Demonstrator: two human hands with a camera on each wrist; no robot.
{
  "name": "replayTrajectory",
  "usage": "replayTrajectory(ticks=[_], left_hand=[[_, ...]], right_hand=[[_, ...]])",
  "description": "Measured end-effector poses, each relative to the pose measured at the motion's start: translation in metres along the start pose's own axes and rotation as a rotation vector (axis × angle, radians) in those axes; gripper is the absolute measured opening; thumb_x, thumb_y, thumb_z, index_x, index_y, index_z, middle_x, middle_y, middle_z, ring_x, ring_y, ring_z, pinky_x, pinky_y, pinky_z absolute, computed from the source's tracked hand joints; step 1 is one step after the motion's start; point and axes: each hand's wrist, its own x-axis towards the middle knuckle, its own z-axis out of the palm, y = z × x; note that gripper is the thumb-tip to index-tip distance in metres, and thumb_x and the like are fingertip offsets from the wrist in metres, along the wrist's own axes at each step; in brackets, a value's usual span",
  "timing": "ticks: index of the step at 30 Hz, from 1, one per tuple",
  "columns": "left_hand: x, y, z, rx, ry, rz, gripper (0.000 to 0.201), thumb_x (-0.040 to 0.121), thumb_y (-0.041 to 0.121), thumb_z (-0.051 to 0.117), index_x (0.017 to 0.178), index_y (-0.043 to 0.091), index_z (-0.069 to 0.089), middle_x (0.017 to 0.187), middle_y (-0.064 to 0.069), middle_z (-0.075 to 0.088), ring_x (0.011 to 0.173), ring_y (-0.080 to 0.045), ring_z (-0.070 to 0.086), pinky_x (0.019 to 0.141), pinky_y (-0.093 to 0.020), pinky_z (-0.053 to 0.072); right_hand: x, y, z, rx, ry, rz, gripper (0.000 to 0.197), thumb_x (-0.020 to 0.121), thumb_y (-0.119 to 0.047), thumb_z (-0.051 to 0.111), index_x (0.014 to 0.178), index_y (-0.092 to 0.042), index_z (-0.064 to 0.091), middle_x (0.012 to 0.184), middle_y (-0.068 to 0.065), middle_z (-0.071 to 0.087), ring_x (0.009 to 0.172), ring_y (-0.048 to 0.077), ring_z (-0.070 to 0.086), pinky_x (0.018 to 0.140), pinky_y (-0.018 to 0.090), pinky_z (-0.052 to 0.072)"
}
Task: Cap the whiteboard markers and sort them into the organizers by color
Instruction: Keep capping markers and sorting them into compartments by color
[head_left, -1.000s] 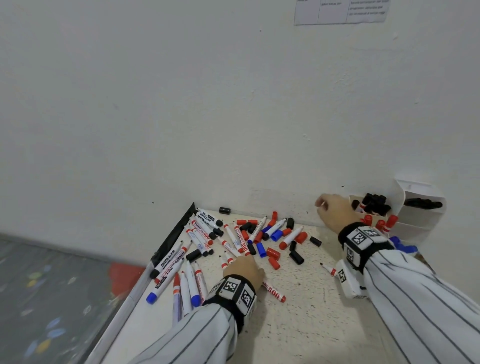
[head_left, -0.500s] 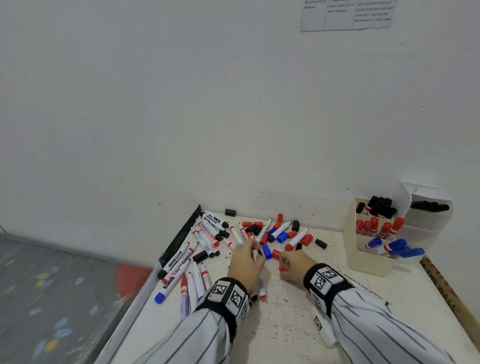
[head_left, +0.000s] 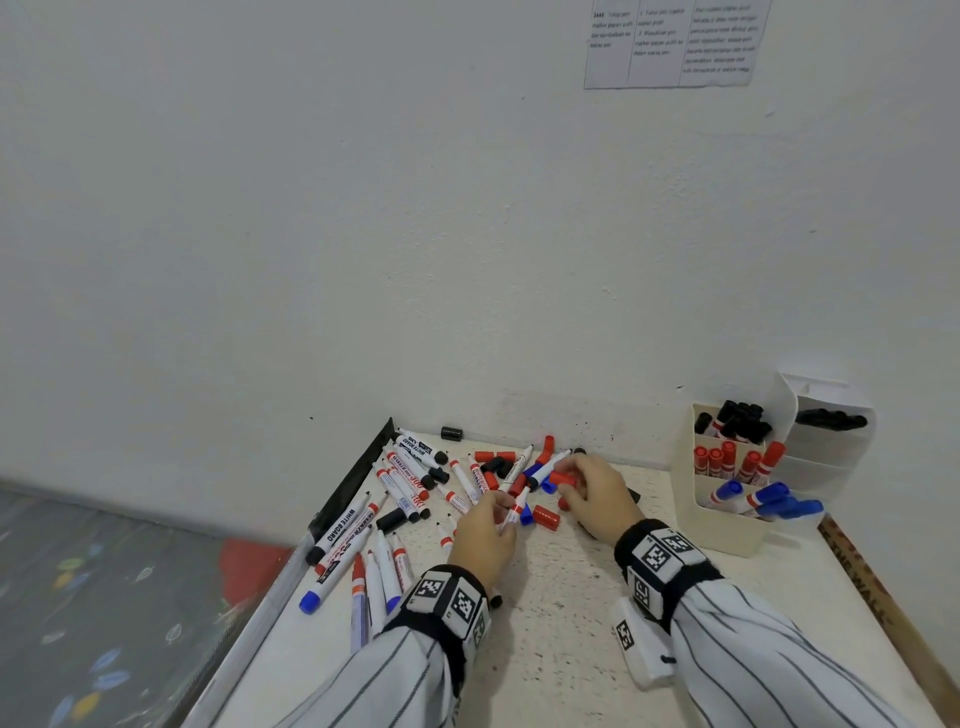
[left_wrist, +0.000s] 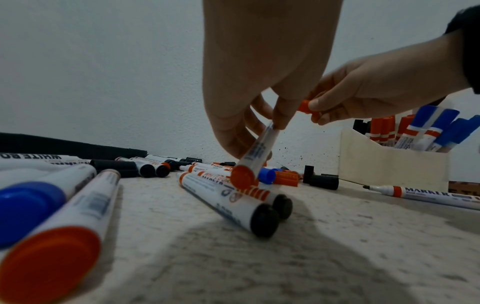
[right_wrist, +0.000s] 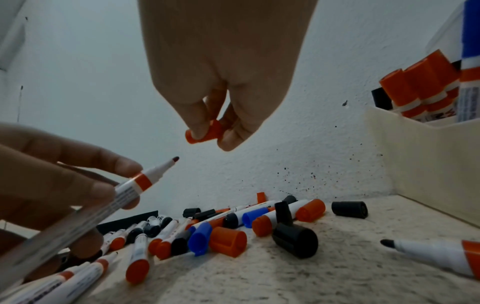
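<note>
My left hand grips an uncapped red marker, lifted off the table with its bare tip pointing up toward my right hand. In the left wrist view the same red marker slants down from my fingers. My right hand pinches a loose red cap between thumb and fingers, seen as the red cap just above and right of the marker tip, a small gap apart. Both hands hover over a scatter of markers and caps.
A cream organizer stands at the right with black, red and blue capped markers in separate compartments; a white bin sits behind it. A black strip borders the table's left edge. An uncapped marker lies near the organizer.
My right hand came back from the organizer to the pile and picked up a red cap. My left hand lifted a red marker off the table and raised its tip toward the cap.
</note>
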Motion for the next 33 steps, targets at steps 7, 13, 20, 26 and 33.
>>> replayTrajectory(ticks=[7, 13, 20, 26, 33], left_hand=[[-0.005, -0.001, 0.004, 0.065, -0.055, 0.111, 0.025, 0.091, 0.005, 0.053, 0.114, 0.015, 0.056, 0.106, 0.008, 0.055, 0.099, -0.003, 0.049, 0.093, -0.016, 0.039], [-0.008, -0.003, 0.006, 0.073, -0.068, 0.117, 0.024, 0.091, 0.003, 0.051, 0.110, 0.016, 0.058, 0.101, 0.012, 0.054, 0.098, -0.003, 0.050, 0.094, -0.017, 0.040], [-0.011, 0.006, 0.006, 0.049, -0.110, 0.152, 0.025, 0.092, 0.003, 0.049, 0.112, 0.015, 0.058, 0.102, 0.009, 0.056, 0.098, -0.005, 0.052, 0.094, -0.020, 0.042], [-0.013, 0.011, 0.005, 0.033, -0.149, 0.183, 0.029, 0.080, 0.020, 0.069, 0.106, 0.023, 0.056, 0.091, 0.014, 0.051, 0.079, -0.004, 0.050, 0.073, -0.015, 0.043], [-0.012, 0.018, 0.008, 0.003, -0.104, 0.136, 0.020, 0.086, 0.024, 0.064, 0.105, 0.019, 0.066, 0.088, 0.011, 0.060, 0.077, -0.005, 0.055, 0.079, -0.020, 0.050]], right_hand=[[-0.006, 0.003, -0.006, -0.022, -0.046, -0.093, 0.021, 0.085, 0.000, 0.057, 0.102, -0.009, 0.065, 0.094, -0.008, 0.048, 0.083, -0.003, 0.048, 0.075, 0.000, 0.037], [-0.010, 0.006, -0.008, -0.041, -0.112, -0.060, 0.023, 0.086, 0.003, 0.053, 0.099, -0.011, 0.066, 0.096, -0.008, 0.050, 0.093, 0.010, 0.054, 0.087, 0.016, 0.045], [-0.014, 0.009, -0.004, 0.010, -0.195, 0.013, 0.025, 0.089, -0.009, 0.055, 0.113, -0.016, 0.060, 0.099, -0.003, 0.060, 0.090, 0.008, 0.057, 0.080, 0.011, 0.043], [-0.015, 0.004, -0.005, 0.052, -0.152, 0.161, 0.039, 0.096, -0.037, 0.044, 0.066, -0.013, 0.050, 0.059, -0.001, 0.044, 0.055, 0.010, 0.039, 0.056, 0.023, 0.032], [-0.017, -0.002, -0.001, 0.173, -0.030, 0.282, 0.049, 0.098, -0.033, 0.038, 0.052, -0.016, 0.036, 0.052, 0.000, 0.033, 0.048, 0.012, 0.029, 0.054, 0.028, 0.026]])
